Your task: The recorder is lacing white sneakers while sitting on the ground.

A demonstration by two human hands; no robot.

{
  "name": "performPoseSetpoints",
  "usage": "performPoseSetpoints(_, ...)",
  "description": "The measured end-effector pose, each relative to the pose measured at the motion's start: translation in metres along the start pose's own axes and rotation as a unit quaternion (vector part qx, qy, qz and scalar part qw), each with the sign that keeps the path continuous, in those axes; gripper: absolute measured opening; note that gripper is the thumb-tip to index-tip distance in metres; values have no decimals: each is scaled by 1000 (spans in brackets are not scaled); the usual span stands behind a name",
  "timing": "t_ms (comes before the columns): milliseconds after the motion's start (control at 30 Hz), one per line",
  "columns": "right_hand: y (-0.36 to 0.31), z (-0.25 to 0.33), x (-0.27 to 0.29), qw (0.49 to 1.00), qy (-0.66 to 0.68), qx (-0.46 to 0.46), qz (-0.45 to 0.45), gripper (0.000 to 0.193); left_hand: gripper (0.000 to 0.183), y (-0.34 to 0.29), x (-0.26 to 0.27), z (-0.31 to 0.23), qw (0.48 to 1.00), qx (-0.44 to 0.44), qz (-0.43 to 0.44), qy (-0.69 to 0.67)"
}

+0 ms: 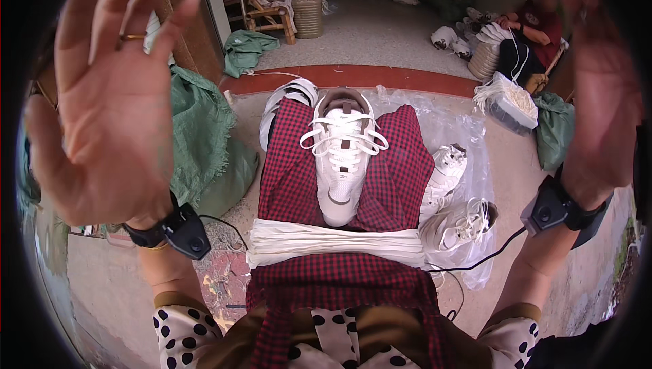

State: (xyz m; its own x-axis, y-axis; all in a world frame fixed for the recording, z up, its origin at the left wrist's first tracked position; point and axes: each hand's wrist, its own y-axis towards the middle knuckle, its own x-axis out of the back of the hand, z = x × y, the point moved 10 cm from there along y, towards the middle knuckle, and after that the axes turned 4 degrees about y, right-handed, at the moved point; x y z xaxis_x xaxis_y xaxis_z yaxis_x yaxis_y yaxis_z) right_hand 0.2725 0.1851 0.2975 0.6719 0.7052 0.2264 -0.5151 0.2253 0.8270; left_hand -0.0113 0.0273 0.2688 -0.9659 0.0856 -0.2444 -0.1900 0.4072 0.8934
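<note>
My left hand (115,97) is raised at the left, palm showing, fingers spread, with nothing in it. At the right rim my right hand (604,111) is also up, seen dimly; its fingers appear stretched upward and hold nothing I can see. Between them, well apart from both, a white sneaker (337,196) with brown lining and tied white laces (344,135) rests on my lap, toe toward me. Under it lies the red-and-black checked apron (401,165). A flat bundle of white laces (333,243) stretches across my lap.
Several white sneakers (462,223) lie on clear plastic (475,145) at the right, others (292,90) beyond my left knee. Green sacks (204,138) stand left. Farther off are a bamboo chair (261,6), a jug (307,12), a tub of laces (509,104) and a seated person (540,33).
</note>
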Motion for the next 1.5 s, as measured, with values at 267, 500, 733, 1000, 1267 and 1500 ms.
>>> performPoseSetpoints(267, -41, -179, -103, 943, -307, -83, 94, 32, 47, -127, 67, 113, 902, 286, 55, 320)
performPoseSetpoints(500, -68, -270, -131, 899, -332, -185, 219, 36, 33, -171, 131, 194, 888, 419, -101, 159)
performPoseSetpoints(733, -85, -258, -140, 912, -240, -263, 204, 39, 34, -193, 146, 229, 868, 459, -176, 62)
performPoseSetpoints(1000, -85, -297, -81, 922, -187, -334, 50, 48, 32, -197, 151, 227, 870, 458, -179, 21)
performPoseSetpoints(1267, -101, -284, 31, 901, 33, -340, -266, 54, 29, -194, 149, 215, 883, 435, -170, 54)
performPoseSetpoints(1500, -111, -272, 46, 891, 53, -375, -249, 59, 29, -159, 125, 240, 847, 439, -23, 300)
